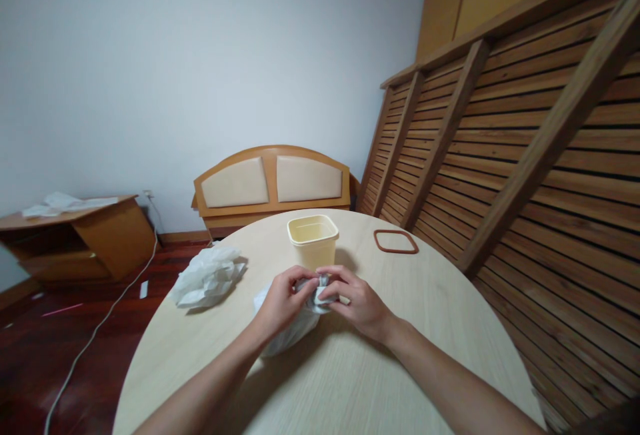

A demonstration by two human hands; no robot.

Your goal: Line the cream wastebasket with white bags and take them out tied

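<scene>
Just in front of the yellow bin (311, 254), both hands meet over a thin white plastic bag (291, 336). The fingers of my left hand (286, 298) are closed on the bunched upper part of the bag. My right hand (359, 300) pinches the same gathered plastic from the other side, thumb and fingers bent. Most of the bag rests on the table beneath my left hand and wrist, which cover part of it. Whether the gathered part is knotted, I cannot tell. The bin stands upright with its mouth facing up.
A crumpled white plastic bag (209, 278) lies on the round table (450, 355) at left. A brown rounded-square ring (395, 251) lies at the far right. Wooden slatted panels (500, 155) lean along the right side. A cable (103, 328) crosses the floor at left.
</scene>
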